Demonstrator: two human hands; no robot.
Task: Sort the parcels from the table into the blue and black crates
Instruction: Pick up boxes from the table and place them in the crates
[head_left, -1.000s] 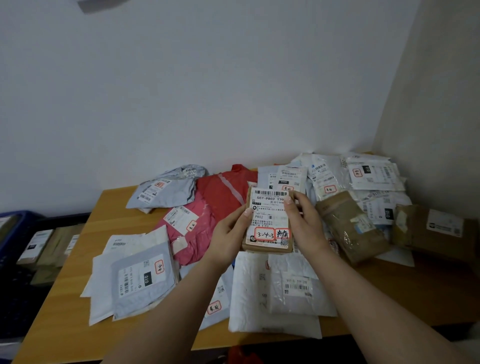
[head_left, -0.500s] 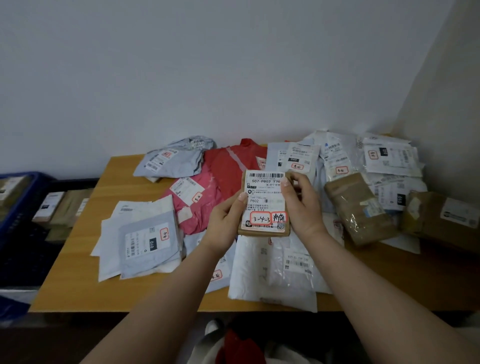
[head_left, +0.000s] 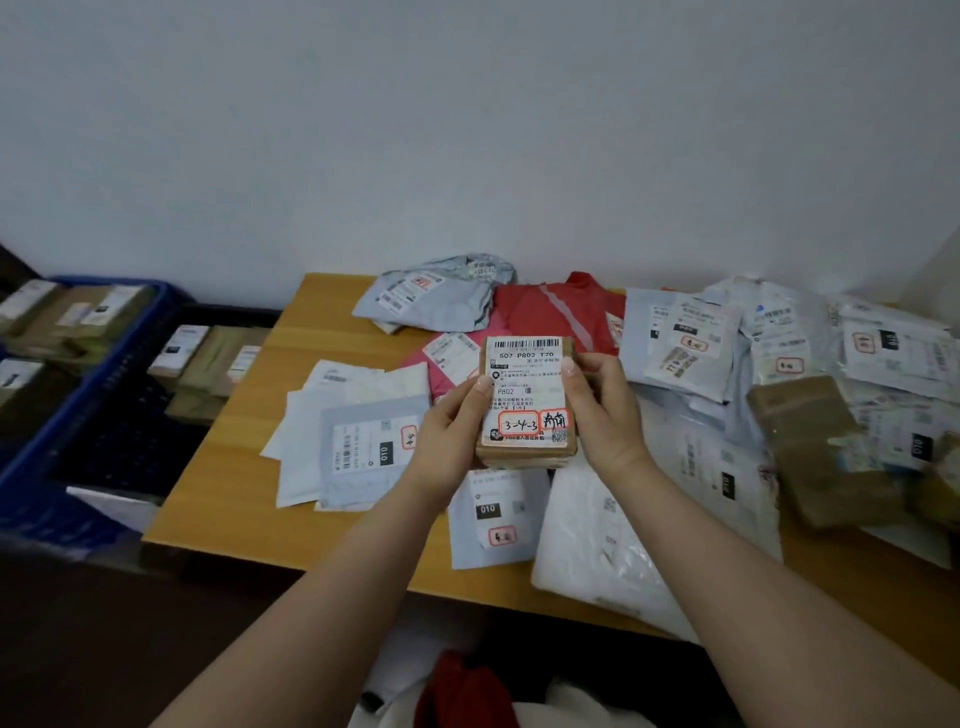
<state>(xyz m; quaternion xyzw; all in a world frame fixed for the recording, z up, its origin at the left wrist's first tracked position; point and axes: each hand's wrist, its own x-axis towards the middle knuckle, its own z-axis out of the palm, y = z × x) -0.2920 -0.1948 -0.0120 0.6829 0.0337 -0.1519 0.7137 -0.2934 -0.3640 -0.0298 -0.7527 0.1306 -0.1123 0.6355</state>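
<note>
A small brown cardboard parcel (head_left: 527, 400) with a white label marked "3-4-3" is held up above the wooden table (head_left: 249, 457). My left hand (head_left: 452, 441) grips its left edge and my right hand (head_left: 602, 415) grips its right edge. Left of the table stands the blue crate (head_left: 78, 395) with several brown boxes in it. Beside it, against the table's left edge, is the black crate (head_left: 156, 447), also holding brown boxes. Many other parcels cover the table.
Grey mailers (head_left: 363, 447) lie at the left of the table, a grey bag (head_left: 436, 296) and a red bag (head_left: 556, 312) at the back. White bags (head_left: 613, 545) lie in front. Brown boxes (head_left: 810, 441) and labelled mailers pile up on the right by the wall.
The view has swung left and down, so the blue and black crates show more fully. Both hands keep holding the small brown parcel in the same grip.
</note>
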